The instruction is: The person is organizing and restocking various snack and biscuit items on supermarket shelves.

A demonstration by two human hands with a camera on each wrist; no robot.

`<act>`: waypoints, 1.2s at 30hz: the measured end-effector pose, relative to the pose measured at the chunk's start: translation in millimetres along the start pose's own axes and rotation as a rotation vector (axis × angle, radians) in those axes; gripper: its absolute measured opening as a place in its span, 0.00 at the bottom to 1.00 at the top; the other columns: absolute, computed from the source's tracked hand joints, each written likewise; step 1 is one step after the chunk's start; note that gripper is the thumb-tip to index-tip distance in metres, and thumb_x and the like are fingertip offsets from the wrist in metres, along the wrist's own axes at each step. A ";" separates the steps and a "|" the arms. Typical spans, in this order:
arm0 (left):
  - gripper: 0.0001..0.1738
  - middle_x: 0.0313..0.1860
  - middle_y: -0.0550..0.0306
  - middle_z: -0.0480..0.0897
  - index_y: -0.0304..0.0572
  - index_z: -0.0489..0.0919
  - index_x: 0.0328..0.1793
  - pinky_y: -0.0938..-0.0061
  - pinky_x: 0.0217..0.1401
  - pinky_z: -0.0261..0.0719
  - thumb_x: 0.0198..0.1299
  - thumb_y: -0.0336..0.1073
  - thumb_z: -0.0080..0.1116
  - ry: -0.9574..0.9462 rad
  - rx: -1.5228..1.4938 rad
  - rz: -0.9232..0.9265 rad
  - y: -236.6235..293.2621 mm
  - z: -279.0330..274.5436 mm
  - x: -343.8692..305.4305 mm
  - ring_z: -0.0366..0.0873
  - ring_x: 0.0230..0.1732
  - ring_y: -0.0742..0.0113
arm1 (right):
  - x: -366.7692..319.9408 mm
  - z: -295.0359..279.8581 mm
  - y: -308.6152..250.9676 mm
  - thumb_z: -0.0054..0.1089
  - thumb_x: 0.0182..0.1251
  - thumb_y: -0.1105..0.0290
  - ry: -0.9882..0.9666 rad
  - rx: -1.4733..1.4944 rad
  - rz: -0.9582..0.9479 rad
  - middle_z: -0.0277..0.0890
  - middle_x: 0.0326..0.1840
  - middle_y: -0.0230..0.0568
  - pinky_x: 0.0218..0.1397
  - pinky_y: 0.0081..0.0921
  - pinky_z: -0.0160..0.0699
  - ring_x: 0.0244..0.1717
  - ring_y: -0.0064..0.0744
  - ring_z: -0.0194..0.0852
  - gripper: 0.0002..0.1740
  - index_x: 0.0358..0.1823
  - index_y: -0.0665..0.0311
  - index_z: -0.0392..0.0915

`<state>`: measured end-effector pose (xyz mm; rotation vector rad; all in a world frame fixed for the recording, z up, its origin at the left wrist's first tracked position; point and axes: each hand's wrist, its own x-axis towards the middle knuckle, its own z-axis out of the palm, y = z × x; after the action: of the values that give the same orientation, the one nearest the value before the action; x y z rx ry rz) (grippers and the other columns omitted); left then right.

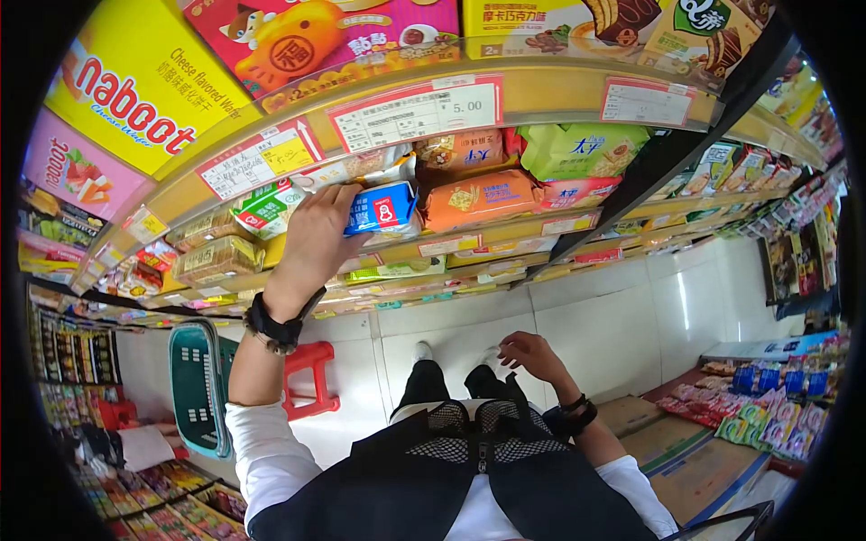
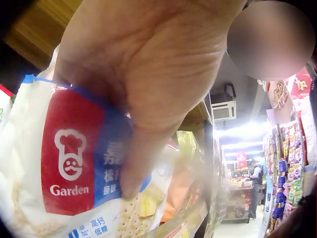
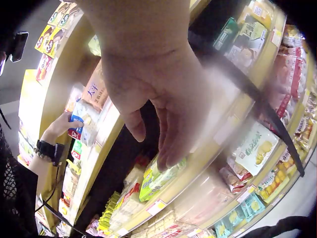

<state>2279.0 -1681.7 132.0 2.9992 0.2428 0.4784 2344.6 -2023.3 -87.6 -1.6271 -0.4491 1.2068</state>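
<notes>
My left hand (image 1: 316, 225) grips a packet of Garden crackers (image 1: 386, 209) on the middle shelf. In the left wrist view the cracker packet (image 2: 72, 153) has a red and blue label with a chef's head, and the thumb lies across its front. The other fingers are hidden behind the pack. Orange biscuit packs (image 1: 483, 200) stand to its right, and a green and white pack (image 1: 269, 209) to its left. My right hand (image 1: 532, 353) hangs loosely beside my body, fingers relaxed and holding nothing.
Above runs a shelf edge with price tags (image 1: 415, 113) and biscuit boxes (image 1: 144, 90). A green shopping basket (image 1: 200, 388) and a red stool (image 1: 311, 379) are on the tiled floor at the left. Snack bags (image 1: 762, 415) hang at the right. A person (image 2: 255, 183) stands farther down the aisle.
</notes>
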 end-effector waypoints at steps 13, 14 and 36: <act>0.31 0.49 0.46 0.75 0.35 0.71 0.54 0.63 0.51 0.73 0.40 0.36 0.67 0.128 0.066 0.020 75.8 -18.0 11.9 0.73 0.50 0.49 | 10.5 -6.4 4.8 0.54 0.63 0.64 -0.094 0.033 -0.010 0.80 0.32 0.42 0.34 0.21 0.78 0.31 0.25 0.79 0.14 0.40 0.70 0.74; 0.32 0.49 0.46 0.75 0.33 0.71 0.54 0.63 0.51 0.73 0.41 0.36 0.67 0.147 -0.045 0.104 85.3 -13.6 18.2 0.73 0.50 0.50 | 11.8 -6.4 4.7 0.54 0.63 0.64 -0.091 0.017 -0.002 0.80 0.32 0.42 0.34 0.22 0.78 0.32 0.26 0.79 0.14 0.40 0.70 0.74; 0.32 0.36 0.43 0.78 0.36 0.69 0.50 0.64 0.39 0.77 0.39 0.40 0.69 -0.131 -0.026 0.058 95.3 63.9 73.9 0.78 0.39 0.49 | 12.6 -15.0 -5.1 0.52 0.65 0.65 -0.068 0.019 0.011 0.79 0.32 0.41 0.33 0.21 0.77 0.31 0.24 0.78 0.14 0.41 0.71 0.73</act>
<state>2382.0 -1767.0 105.1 3.0038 0.1386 0.2852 2364.3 -2019.1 -89.5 -1.5778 -0.4699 1.2740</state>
